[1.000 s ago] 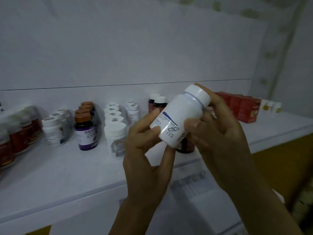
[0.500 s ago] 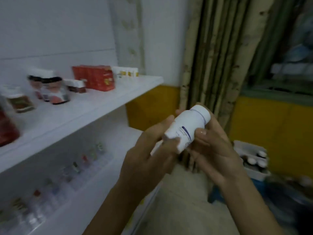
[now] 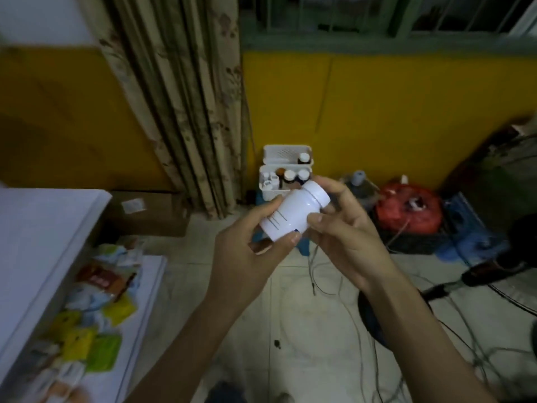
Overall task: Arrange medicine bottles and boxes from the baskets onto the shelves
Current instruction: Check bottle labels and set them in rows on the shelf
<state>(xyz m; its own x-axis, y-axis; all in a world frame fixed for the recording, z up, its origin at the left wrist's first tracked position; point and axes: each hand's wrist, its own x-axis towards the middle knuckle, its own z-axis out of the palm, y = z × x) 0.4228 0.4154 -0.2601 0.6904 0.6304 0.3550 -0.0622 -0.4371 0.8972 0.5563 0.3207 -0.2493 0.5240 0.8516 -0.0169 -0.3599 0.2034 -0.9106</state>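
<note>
Bottles point(image 3: 289, 176) crowd the near basket point(image 3: 263, 193); the far basket point(image 3: 279, 154) lies mostly open.

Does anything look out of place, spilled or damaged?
Nothing spilled or broken. The white bottle, capped, is held tilted between the left hand and right hand. Loose cables sprawl over the floor tiles, and packets on the low shelf lie jumbled.

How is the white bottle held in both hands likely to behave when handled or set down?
Probably stiff: the white bottle shows no denting where the left hand and right hand pinch it. Its smooth wall may be slightly slippery. Being round, it would likely roll if laid on its side; its weight cannot be judged.
</note>
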